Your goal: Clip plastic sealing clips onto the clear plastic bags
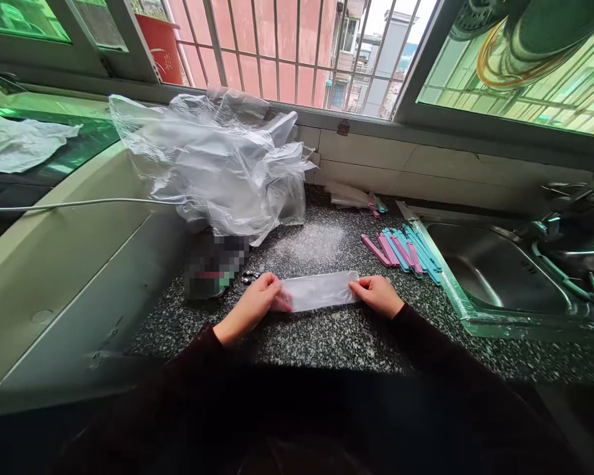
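A long narrow clear plastic sleeve (321, 290) lies flat on the speckled granite counter (327, 336). My left hand (258, 297) pinches its left end with curled fingers. My right hand (376, 294) grips its right end the same way. Something pinkish shows inside the sleeve by my left fingers. A pile of pink and blue plastic sticks (403, 251) lies just beyond my right hand, apart from it.
A big heap of crumpled clear plastic bags (218, 158) fills the counter's back left. A steel sink (495, 270) with a tap sits at the right. More sleeves and sticks (356, 198) lie by the tiled wall. A blurred dark object (215, 264) stands left of my hands.
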`<action>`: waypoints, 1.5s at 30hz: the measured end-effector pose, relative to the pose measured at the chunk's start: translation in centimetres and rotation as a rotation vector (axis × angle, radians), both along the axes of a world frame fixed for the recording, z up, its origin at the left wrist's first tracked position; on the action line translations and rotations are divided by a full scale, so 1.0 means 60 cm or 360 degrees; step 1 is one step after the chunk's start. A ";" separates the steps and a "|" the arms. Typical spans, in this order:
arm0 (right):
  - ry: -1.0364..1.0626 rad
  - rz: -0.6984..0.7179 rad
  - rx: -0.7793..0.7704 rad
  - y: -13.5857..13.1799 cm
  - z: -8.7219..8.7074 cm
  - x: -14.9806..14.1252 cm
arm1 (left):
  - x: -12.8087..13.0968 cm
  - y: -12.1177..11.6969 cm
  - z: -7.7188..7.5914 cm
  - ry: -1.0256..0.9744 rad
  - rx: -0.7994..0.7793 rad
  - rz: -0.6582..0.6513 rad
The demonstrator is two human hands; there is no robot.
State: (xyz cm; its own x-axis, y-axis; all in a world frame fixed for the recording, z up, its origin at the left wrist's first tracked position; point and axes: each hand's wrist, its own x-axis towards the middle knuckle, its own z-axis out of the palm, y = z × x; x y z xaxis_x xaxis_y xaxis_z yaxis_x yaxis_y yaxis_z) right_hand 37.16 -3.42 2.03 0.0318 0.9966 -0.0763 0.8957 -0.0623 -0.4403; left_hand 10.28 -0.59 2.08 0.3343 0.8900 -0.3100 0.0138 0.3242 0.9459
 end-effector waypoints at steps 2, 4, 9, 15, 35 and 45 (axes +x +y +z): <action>-0.0085 -0.0076 -0.0017 0.002 0.006 -0.007 | -0.006 0.001 -0.004 -0.0052 -0.0031 0.0036; -0.0142 -0.0121 -0.0035 0.003 0.009 -0.011 | -0.015 -0.004 -0.005 -0.0027 0.0128 0.0086; -0.0207 -0.0167 -0.0031 0.000 0.009 -0.016 | -0.017 -0.031 0.001 0.0734 0.1541 0.0214; -0.0216 -0.0129 -0.0020 0.004 0.006 -0.013 | 0.031 -0.038 -0.016 0.1380 0.2131 -0.0481; 0.0013 0.0767 0.1197 -0.020 0.028 0.007 | 0.050 -0.013 -0.009 0.1422 0.1902 -0.0533; 0.1386 0.0227 0.0367 0.013 0.094 -0.002 | 0.025 -0.018 0.068 -0.0042 0.0520 -0.0588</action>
State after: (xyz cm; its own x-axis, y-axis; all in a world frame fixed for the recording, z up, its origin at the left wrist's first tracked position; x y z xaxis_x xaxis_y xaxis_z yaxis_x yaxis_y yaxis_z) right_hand 37.03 -2.63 7.64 -0.0686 0.9801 0.1861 0.2329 0.1971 -0.9523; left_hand 11.81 -1.69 6.19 0.6499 0.7597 -0.0218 0.0466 -0.0112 0.9989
